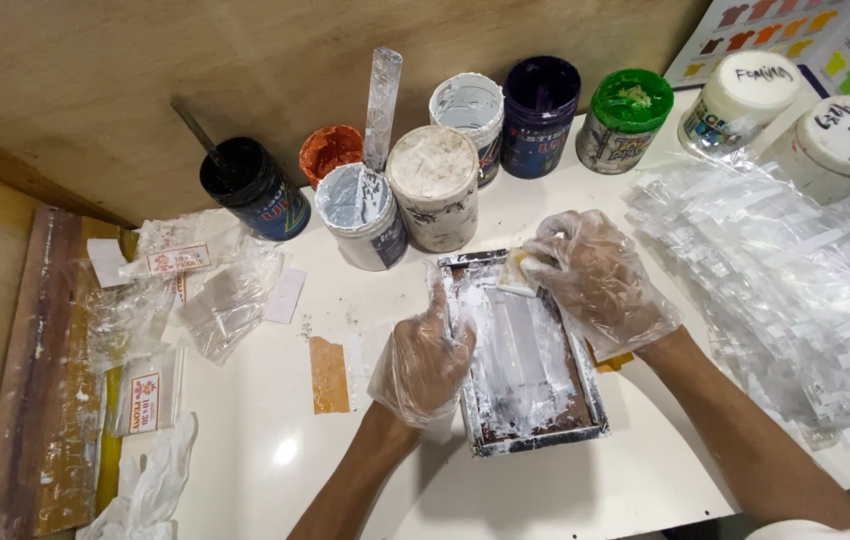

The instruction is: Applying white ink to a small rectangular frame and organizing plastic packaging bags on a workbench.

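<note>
Left hand (pixel 425 360), thin clear glove, fingers curled over left rail of metal frame (pixel 527 352), steadying it. Right hand (pixel 597 280), gloved, fingers bunched on small yellowish pad (pixel 520 268) pressed at frame's top edge. Frame rectangular, mesh smeared with white paste, lying between both hands. Paint jars (pixel 435 185) beyond hands; clear plastic bags (pixel 795 290) piled right of right hand. Desk (pixel 275 440) white, glossy.
</note>
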